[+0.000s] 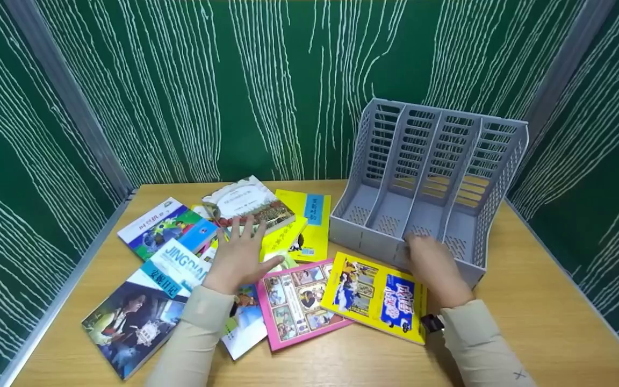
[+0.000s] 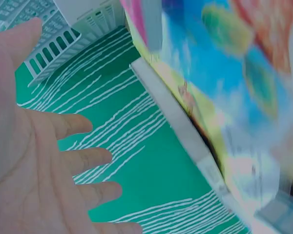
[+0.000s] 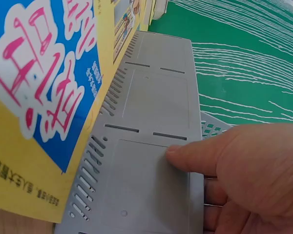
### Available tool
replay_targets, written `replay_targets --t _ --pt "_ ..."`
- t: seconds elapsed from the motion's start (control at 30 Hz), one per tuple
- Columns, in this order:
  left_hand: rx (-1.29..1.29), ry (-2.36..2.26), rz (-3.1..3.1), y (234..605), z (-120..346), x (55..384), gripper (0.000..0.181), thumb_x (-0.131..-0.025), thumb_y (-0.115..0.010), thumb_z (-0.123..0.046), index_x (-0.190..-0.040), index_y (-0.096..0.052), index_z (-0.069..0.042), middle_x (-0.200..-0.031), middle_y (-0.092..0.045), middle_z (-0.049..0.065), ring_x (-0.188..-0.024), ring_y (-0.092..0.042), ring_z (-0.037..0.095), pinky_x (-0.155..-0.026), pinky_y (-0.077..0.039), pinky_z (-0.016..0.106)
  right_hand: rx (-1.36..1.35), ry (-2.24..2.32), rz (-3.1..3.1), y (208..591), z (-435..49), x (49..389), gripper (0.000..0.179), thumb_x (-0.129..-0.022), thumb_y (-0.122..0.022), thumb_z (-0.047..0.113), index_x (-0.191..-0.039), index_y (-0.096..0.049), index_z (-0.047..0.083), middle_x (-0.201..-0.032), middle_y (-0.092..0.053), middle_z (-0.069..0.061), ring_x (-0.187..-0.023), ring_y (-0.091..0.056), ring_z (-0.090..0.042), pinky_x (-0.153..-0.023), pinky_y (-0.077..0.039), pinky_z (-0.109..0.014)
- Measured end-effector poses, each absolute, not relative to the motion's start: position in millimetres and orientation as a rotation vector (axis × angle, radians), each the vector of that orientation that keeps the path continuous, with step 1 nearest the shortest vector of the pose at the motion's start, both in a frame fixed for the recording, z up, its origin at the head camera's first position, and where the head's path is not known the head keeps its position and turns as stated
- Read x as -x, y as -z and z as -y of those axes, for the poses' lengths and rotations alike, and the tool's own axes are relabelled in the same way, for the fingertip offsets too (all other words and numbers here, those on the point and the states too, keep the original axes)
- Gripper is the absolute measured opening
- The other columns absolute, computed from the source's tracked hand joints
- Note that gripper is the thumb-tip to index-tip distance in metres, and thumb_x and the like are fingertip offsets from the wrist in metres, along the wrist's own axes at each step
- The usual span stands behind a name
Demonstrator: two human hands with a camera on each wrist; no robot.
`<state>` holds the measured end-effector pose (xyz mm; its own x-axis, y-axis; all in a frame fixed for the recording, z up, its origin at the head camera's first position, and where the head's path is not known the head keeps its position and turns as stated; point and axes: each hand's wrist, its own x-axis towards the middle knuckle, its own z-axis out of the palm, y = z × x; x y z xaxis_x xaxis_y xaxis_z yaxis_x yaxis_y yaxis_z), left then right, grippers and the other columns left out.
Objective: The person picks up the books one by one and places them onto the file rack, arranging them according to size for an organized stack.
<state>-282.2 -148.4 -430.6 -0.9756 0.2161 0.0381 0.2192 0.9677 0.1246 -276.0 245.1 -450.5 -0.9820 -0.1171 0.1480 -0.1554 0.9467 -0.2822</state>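
Clearly, the right hand (image 1: 436,266) grips the front wall of the gray 4-slot rack (image 1: 366,239), thumb on the outer face, fingers over the rim. The rack extends beyond that hand and to both sides; a yellow book (image 1: 366,306) lies just left of it. The left hand (image 1: 240,259) spreads, fingers straight, above the scattered books (image 1: 253,203); whether it touches any cover is hard to tell.

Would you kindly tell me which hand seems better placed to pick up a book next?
Probably the left hand: it is open over the scattered books, while the right hand grips the front wall of the gray organizer, though a yellow book lies nearby.
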Motion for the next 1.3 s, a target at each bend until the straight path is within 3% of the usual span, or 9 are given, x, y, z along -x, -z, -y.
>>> replay_targets --t 0.23,0.37,0.57,0.83,1.0,1.17,1.3 --pt "0.339 0.156 3.146 413 169 286 0.096 -0.103 -0.055 -0.071 -0.173 -0.027 -0.013 -0.179 -0.025 0.022 -0.166 -0.014 0.054 -0.127 -0.014 0.082 -0.225 -0.432 2.954 451 -246 278 0.02 -0.107 -0.064 0.004 -0.122 -0.07 -0.008 -0.105 -0.075 -0.026 -0.083 -0.067 -0.032 -0.081 -0.064 -0.052" --pt "0.363 0.145 3.151 407 183 289 0.092 -0.105 -0.055 -0.068 -0.171 -0.032 -0.008 -0.177 -0.026 0.028 -0.165 -0.015 0.056 -0.126 -0.019 0.081 -0.227 -0.467 2.973 453 -249 279 0.019 -0.109 -0.061 0.005 -0.122 -0.069 -0.007 -0.104 -0.074 -0.025 -0.083 -0.067 -0.033 -0.08 -0.064 -0.051" --pt "0.367 0.141 3.169 400 205 298 0.088 -0.106 -0.057 -0.065 -0.166 -0.041 -0.002 -0.174 -0.029 0.032 -0.163 -0.02 0.058 -0.127 -0.023 0.079 -0.218 -0.534 2.995 453 -251 280 0.023 -0.111 -0.058 0.007 -0.125 -0.068 -0.007 -0.108 -0.073 -0.026 -0.088 -0.066 -0.034 -0.086 -0.064 -0.054" --pt "0.284 0.121 3.246 390 237 308 0.082 -0.106 -0.067 -0.048 -0.163 -0.042 0.005 -0.171 -0.034 0.033 -0.161 -0.027 0.056 -0.129 -0.024 0.074 -0.221 -0.536 3.006 452 -250 279 0.023 -0.111 -0.058 0.005 -0.128 -0.067 -0.007 -0.111 -0.073 -0.026 -0.091 -0.067 -0.035 -0.089 -0.065 -0.055" --pt "0.258 0.135 3.317 383 254 312 0.076 -0.105 -0.069 -0.041 -0.16 -0.045 0.005 -0.167 -0.041 0.033 -0.156 -0.038 0.054 -0.127 -0.032 0.071 -0.239 -0.517 3.003 451 -248 278 0.023 -0.109 -0.059 0.003 -0.128 -0.067 -0.007 -0.113 -0.073 -0.027 -0.095 -0.069 -0.037 -0.093 -0.063 -0.058" --pt "0.241 0.145 3.382 379 269 318 0.072 -0.104 -0.072 -0.037 -0.154 -0.051 0.009 -0.155 -0.056 0.033 -0.139 -0.057 0.05 -0.121 -0.043 0.069 -0.256 -0.482 2.992 452 -247 277 0.023 -0.108 -0.058 -0.001 -0.128 -0.067 -0.008 -0.114 -0.073 -0.029 -0.094 -0.07 -0.038 -0.096 -0.062 -0.06" --pt "0.169 0.238 3.453 376 280 320 0.066 -0.101 -0.078 -0.031 -0.15 -0.056 0.007 -0.145 -0.063 0.029 -0.122 -0.061 0.043 -0.117 -0.048 0.068 -0.235 -0.488 3.002 452 -247 277 0.024 -0.108 -0.059 0.001 -0.129 -0.066 -0.008 -0.115 -0.073 -0.029 -0.092 -0.066 -0.036 -0.093 -0.064 -0.057"
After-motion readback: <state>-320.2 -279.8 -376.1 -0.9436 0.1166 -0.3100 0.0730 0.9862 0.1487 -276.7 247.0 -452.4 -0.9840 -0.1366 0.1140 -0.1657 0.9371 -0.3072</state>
